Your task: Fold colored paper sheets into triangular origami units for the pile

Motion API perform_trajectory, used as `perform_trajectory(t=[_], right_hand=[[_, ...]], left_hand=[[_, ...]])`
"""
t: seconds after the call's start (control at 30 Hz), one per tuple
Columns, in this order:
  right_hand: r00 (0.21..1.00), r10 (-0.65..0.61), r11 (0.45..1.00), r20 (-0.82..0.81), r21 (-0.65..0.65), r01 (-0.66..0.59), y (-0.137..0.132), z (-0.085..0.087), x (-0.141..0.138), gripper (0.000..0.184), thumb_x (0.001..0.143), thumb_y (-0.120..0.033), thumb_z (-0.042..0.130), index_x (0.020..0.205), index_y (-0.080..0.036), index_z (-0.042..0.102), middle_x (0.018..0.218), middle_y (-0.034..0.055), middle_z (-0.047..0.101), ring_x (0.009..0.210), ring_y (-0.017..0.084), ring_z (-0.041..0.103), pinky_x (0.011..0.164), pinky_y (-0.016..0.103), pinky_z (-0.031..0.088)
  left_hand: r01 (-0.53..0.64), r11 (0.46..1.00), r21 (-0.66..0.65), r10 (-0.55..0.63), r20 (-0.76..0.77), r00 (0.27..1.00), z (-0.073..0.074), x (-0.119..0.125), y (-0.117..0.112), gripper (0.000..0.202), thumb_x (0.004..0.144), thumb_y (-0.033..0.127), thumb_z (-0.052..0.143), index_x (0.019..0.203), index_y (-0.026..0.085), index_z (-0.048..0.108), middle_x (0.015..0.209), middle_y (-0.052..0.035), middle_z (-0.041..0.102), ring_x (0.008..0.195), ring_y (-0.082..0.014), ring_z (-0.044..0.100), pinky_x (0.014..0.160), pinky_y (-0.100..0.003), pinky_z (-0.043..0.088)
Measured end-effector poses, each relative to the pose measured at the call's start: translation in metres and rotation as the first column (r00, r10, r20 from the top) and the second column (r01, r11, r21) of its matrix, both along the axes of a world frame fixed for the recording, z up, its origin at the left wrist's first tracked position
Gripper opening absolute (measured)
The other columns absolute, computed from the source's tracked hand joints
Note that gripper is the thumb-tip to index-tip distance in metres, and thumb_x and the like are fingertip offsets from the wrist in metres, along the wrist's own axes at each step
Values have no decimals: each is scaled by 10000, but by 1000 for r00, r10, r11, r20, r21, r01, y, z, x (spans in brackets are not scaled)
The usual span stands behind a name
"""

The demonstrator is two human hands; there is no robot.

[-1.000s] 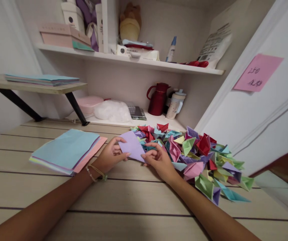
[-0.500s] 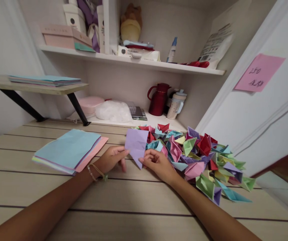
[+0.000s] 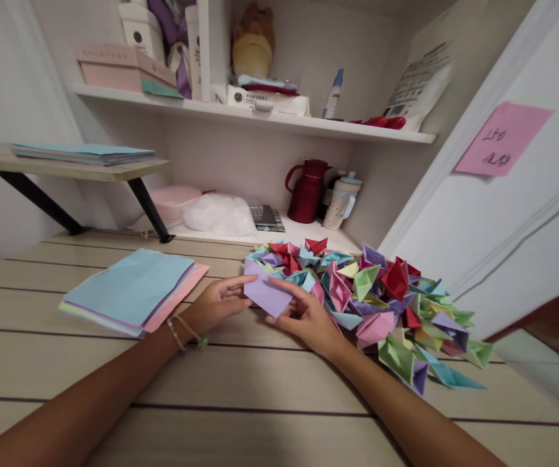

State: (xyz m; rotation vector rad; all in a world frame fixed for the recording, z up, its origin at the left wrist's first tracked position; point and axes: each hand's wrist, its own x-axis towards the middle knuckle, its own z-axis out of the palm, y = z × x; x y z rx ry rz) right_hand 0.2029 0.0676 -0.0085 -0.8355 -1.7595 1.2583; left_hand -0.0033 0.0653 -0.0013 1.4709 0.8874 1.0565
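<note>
Paper stack (image 3: 128,282) lies on the table to the left of the left fingers, apart from them; we note a blue sheet on top and a peach sheet (image 3: 185,295) projecting on the side toward those fingers. The left hand (image 3: 216,303) has its index finger stretched rightward to the left edge of the purple paper (image 3: 266,295), with the thumb below; we cannot tell whether these fingers pinch the edge or only rest against it. Well beyond them, we find a white bundle (image 3: 218,214).

The purple paper, partly folded, is between the two sets of fingers. We read its long axis as slanting from the far left, beside the left index fingertip, to the near right, inside the right grasp. The right hand (image 3: 301,311) is the nearer: its fingers are clamped on the paper, index across the upper face and thumb at the lower corner. Beyond the right fingers, we see a red jug (image 3: 305,198). To their right, just beside the knuckles, we have a heap of paper boats (image 3: 367,283).
</note>
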Motion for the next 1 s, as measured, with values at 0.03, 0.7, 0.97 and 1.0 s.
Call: perform_trajectory(t=[0.03,0.7,0.97,1.0], right_hand=[[999,-21,999,38,28,20,1,0,0,488,659,-296,696,1117,-203,555,669,-21,583,541,97,506,517,210,397],[988,-103,990,115,108,91,8,-5,2,287,783,-421,538,825,-158,645,680,10,621,604,144,559,566,243,417],[994,-107,994,17,33,107,12,-7,3,396,816,-482,450,662,-152,606,580,0,565,577,131,506,560,232,385],[995,-97,995,-4,23,97,12,-6,3,362,798,-475,487,689,-155,615,602,-3,570,582,128,504,559,228,384]], left_hand=[[4,1000,7,-4,-28,1000,0,0,-1,507,669,229,674,1155,160,544,1082,-101,632,986,-199,577,904,-365,409],[13,994,108,16,-260,966,-4,2,0,220,692,284,641,815,151,516,640,23,536,602,-103,532,548,-200,373],[23,997,79,-11,-148,989,-3,3,-1,477,739,262,590,1134,214,326,718,38,518,523,-76,500,491,-197,402],[32,997,74,-20,-166,986,-3,3,-1,509,731,260,598,1156,214,322,711,39,515,513,-72,483,474,-188,392]])
